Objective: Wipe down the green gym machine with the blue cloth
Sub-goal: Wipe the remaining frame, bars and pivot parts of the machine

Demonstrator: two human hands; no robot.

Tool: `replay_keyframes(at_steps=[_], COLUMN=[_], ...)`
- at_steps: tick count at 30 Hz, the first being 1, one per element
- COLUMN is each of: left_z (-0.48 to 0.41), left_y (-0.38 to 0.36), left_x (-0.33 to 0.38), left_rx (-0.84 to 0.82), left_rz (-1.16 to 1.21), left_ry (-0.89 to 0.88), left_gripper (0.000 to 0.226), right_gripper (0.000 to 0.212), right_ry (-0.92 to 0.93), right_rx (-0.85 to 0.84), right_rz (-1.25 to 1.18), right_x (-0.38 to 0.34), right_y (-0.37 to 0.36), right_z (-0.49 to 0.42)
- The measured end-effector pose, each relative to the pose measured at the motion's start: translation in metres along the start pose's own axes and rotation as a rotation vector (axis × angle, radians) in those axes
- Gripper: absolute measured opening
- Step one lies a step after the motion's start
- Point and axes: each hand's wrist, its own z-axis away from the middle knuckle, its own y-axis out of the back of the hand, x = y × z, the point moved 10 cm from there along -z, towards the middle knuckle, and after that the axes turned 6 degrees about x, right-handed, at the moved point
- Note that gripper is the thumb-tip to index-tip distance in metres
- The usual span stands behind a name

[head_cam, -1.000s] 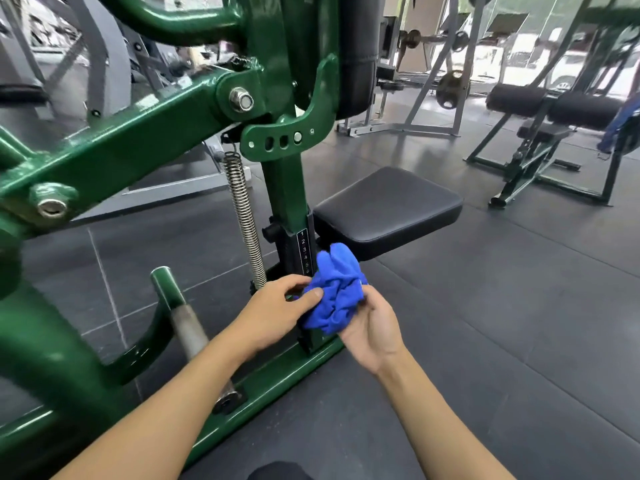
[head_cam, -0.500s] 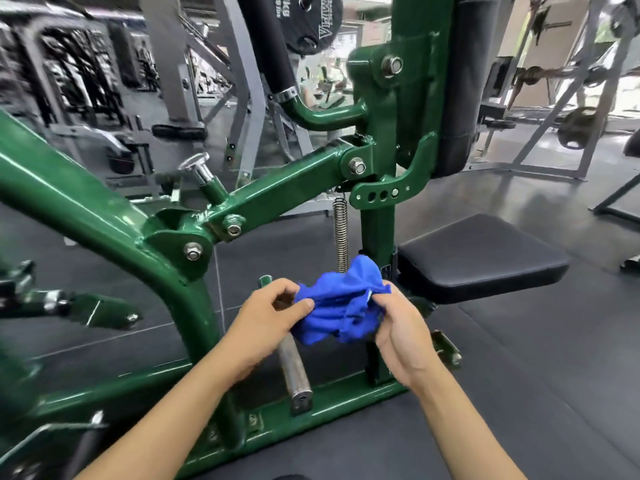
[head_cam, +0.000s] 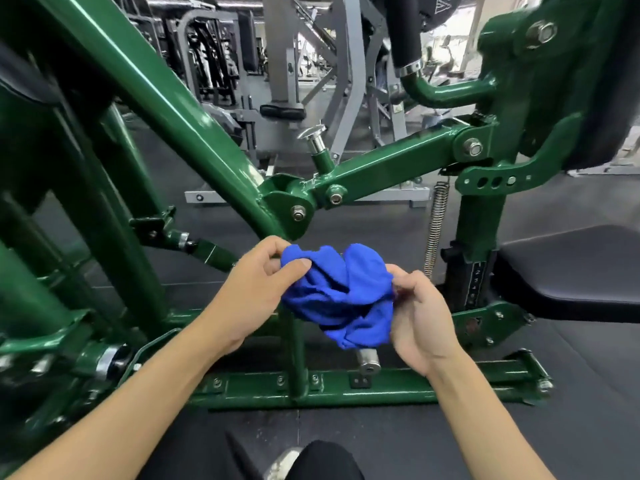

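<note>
A black post (head_cam: 475, 282) under the seat (head_cam: 571, 271) on the right carries a white number strip reading 1, 2, 3, 4 downward; the lower digits are blurred. At the top right edge a black plate (head_cam: 446, 8) shows white letters starting with "V", cut off and unreadable.

The floor (head_cam: 381, 441) is dark rubber tile with thin seams. Grey machines (head_cam: 311, 64) fill the far side of the room.

The cloth (head_cam: 339, 292) is bunched up between both hands, held near the viewer in front of the green machine (head_cam: 173, 98) and its low base bar. The left hand (head_cam: 252, 296) pinches the cloth's left edge between thumb and fingers. The right hand (head_cam: 422, 320) grips its right side with curled fingers. The hands are apart, joined only by the cloth. A spring (head_cam: 434, 230) hangs just left of the post.
</note>
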Motion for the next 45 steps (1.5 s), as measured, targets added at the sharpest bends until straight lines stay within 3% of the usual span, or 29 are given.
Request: replay_keyframes(at_steps=[2,4,5,7,8,11,13,16,20,26,32,35,38,40,43,45], left_z=[0.002,0.001,0.001,0.001,0.002,0.005,0.005,0.006,0.004,0.017,0.051,0.073,0.088,0.100,0.122,0.135], left_y=[0.025,0.051,0.064,0.093,0.110,0.155,0.186,0.211,0.234,0.239,0.248,0.249,0.249,0.253,0.263,0.272], left_x=[0.003,0.005,0.005,0.006,0.007,0.013,0.021,0.049,0.091,0.151,0.260,0.311,0.358,0.389,0.429,0.457], left_rx=[0.071,0.132,0.150,0.202,0.230,0.299,0.311,0.276,0.236,-0.025,-0.134,-0.170,-0.158,-0.079,0.082,0.177], left_rz=[-0.015,-0.027,-0.026,-0.040,-0.058,-0.112,-0.215,-0.391,-0.411,-0.632,-0.435,-0.412,-0.447,-0.361,-0.145,-0.085], left_ry=[-0.015,-0.031,-0.037,-0.051,-0.056,-0.088,-0.110,-0.106,0.020,0.343,0.487,0.508,0.411,0.394,0.448,0.436], left_gripper=[0.010,0.011,0.011,0.013,0.013,0.011,0.016,0.017,0.021,0.057,0.092,0.071,0.051,0.036,0.058,0.060], right_gripper=[0.034,0.010,0.008,0.033,0.033,0.010,0.009,0.007,0.018,0.010,0.017,0.021,0.021,0.020,0.019,0.020], right_ry=[-0.030,0.026,0.051,0.062,0.067,0.113,0.159,0.279,0.275,0.186,0.089,0.027,0.002,-0.022,-0.053,-0.082], right_rx=[-0.023,-0.059,-0.074,-0.102,-0.117,-0.169,-0.184,-0.209,-0.225,-0.309,-0.310,-0.333,-0.369,-0.413,-0.451,-0.482], right_rz=[0.029,0.104,0.135,0.154,0.134,0.103,0.142,0.369,0.402,0.476,0.599,0.581,0.556,0.555,0.551,0.534], right_x=[0.018,0.028,0.034,0.039,0.039,0.037,0.036,0.014,-0.036,-0.129,-0.212,-0.244,-0.275,-0.292,-0.319,-0.336], right_y=[-0.021,-0.047,-0.060,-0.090,-0.105,-0.144,-0.172,-0.221,-0.287,-0.378,-0.440,-0.465,-0.491,-0.510,-0.535,-0.553], right_z=[-0.002,-0.006,-0.008,-0.012,-0.014,-0.025,-0.033,-0.032,-0.028,-0.007,0.020,0.038,0.062,0.077,0.100,0.113])
